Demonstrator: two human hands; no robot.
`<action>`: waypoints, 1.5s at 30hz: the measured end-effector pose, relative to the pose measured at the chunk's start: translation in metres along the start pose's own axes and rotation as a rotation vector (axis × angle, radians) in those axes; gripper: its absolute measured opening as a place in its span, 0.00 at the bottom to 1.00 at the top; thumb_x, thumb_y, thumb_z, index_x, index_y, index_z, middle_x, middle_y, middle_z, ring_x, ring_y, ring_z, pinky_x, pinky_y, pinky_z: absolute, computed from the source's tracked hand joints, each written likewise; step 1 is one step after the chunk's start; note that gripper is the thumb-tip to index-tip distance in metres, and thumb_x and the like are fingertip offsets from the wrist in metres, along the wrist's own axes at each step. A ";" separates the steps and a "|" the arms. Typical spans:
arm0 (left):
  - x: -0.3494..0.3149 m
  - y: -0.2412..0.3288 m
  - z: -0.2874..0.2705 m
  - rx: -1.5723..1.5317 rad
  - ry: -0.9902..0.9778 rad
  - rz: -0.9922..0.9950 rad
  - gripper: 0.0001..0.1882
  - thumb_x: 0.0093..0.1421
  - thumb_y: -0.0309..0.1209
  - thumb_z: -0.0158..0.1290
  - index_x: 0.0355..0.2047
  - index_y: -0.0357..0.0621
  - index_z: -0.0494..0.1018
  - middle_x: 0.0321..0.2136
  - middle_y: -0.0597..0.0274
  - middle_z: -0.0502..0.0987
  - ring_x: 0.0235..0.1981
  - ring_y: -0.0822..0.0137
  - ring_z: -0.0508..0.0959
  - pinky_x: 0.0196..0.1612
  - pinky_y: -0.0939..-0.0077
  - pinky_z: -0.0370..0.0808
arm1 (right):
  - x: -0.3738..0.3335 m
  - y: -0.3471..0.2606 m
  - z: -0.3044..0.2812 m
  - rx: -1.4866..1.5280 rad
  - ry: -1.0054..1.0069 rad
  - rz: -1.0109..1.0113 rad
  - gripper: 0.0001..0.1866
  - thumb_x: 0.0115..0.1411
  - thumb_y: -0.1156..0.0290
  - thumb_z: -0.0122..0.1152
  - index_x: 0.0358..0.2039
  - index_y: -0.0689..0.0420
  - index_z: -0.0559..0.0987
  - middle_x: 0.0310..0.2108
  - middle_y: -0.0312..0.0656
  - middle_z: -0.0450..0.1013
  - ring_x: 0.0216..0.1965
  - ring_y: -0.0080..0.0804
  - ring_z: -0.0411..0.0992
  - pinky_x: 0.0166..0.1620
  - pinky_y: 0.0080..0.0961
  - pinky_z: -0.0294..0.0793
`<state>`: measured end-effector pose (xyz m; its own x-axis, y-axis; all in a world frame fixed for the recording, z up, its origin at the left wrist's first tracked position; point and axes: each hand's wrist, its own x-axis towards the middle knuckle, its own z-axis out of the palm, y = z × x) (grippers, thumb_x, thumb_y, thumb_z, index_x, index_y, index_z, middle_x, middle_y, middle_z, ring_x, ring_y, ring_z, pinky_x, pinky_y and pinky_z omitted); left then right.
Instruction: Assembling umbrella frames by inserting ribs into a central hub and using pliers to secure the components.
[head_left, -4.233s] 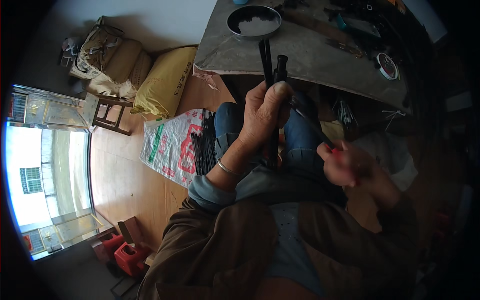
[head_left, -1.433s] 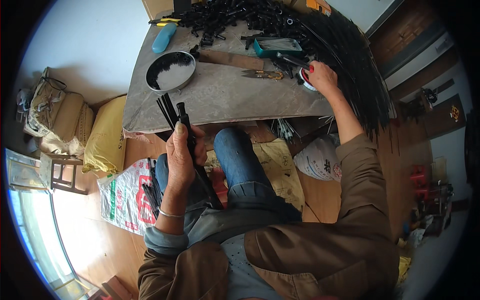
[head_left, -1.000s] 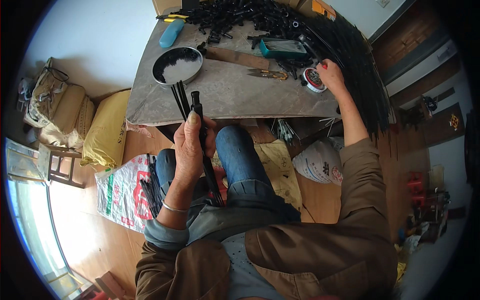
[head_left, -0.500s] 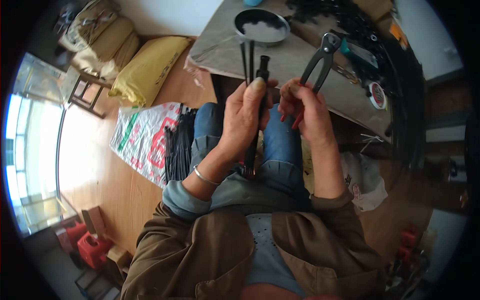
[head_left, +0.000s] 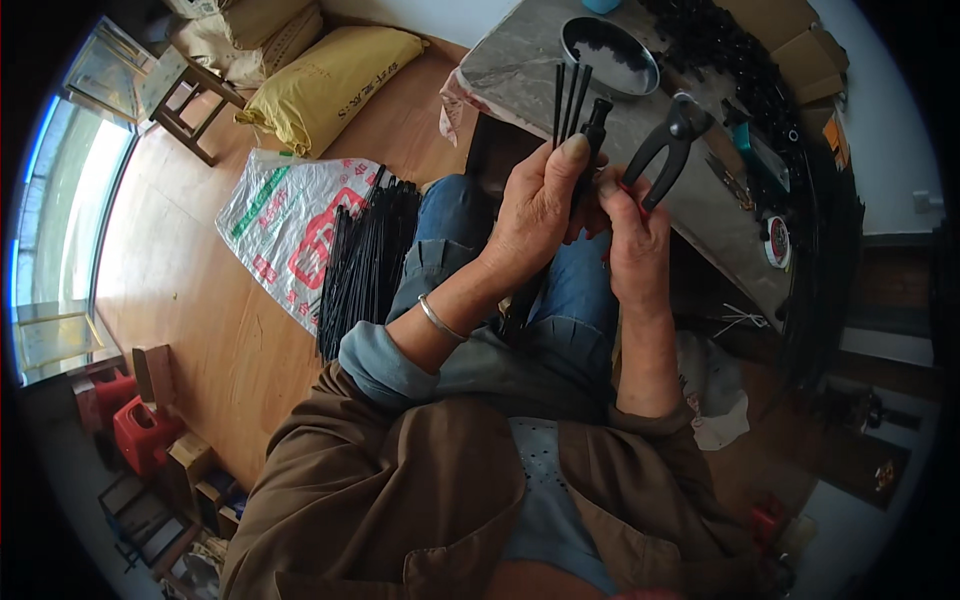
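My left hand (head_left: pixel 530 210) is closed around several thin black rods (head_left: pixel 570 95) and a thicker black rod with a stepped, collared end (head_left: pixel 597 122), all pointing up and away from me. Its thumb presses on the thicker rod. Close against it on the right, my right hand (head_left: pixel 637 235) grips a pair of pincers (head_left: pixel 660 145) with black arms and red handles, the metal head pointing up and right. The fingers of my right hand reach toward the thicker rod; whether they touch it is hidden. Both hands are above my knees.
Ahead stands a grey-topped table (head_left: pixel 495 65) with a metal bowl (head_left: pixel 652 88), a heap of small black parts (head_left: pixel 715 50) and a teal box (head_left: pixel 750 150). A bundle of black rods (head_left: pixel 365 265) lies on a white sack (head_left: pixel 255 215) on the floor. Beyond are a yellow sack (head_left: pixel 335 85) and a wooden stool (head_left: pixel 165 85).
The view has swung left, so the table appears further right. My right hand, with the pincers, has come closer to my left hand. The thin rods now show more spread apart.
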<state>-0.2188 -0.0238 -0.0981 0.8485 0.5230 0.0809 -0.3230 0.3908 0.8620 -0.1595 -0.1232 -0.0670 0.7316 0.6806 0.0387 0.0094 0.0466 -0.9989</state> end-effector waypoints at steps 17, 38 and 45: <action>-0.002 0.005 0.009 -0.086 0.002 -0.040 0.21 0.67 0.47 0.42 0.33 0.38 0.70 0.17 0.68 0.69 0.13 0.80 0.66 0.15 0.85 0.61 | -0.002 0.007 -0.001 0.000 0.107 -0.060 0.10 0.63 0.65 0.52 0.33 0.59 0.76 0.21 0.28 0.68 0.22 0.13 0.62 0.26 0.14 0.58; 0.002 0.008 0.002 0.043 -0.052 -0.133 0.31 0.66 0.56 0.37 0.30 0.37 0.73 0.11 0.68 0.65 0.10 0.78 0.62 0.14 0.83 0.57 | -0.040 -0.050 -0.050 -0.120 -0.239 0.265 0.13 0.66 0.71 0.50 0.48 0.63 0.66 0.22 0.38 0.69 0.15 0.20 0.66 0.20 0.15 0.65; -0.002 0.010 0.017 0.124 -0.079 -0.096 0.31 0.66 0.56 0.36 0.28 0.40 0.72 0.11 0.70 0.64 0.10 0.79 0.61 0.13 0.83 0.55 | -0.072 -0.056 -0.070 -0.207 -0.356 0.649 0.12 0.65 0.72 0.48 0.48 0.61 0.66 0.19 0.34 0.64 0.14 0.18 0.63 0.18 0.16 0.64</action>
<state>-0.2170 -0.0339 -0.0815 0.9049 0.4245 0.0299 -0.1888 0.3373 0.9223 -0.1648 -0.2263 -0.0157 0.3710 0.7208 -0.5855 -0.1934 -0.5567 -0.8079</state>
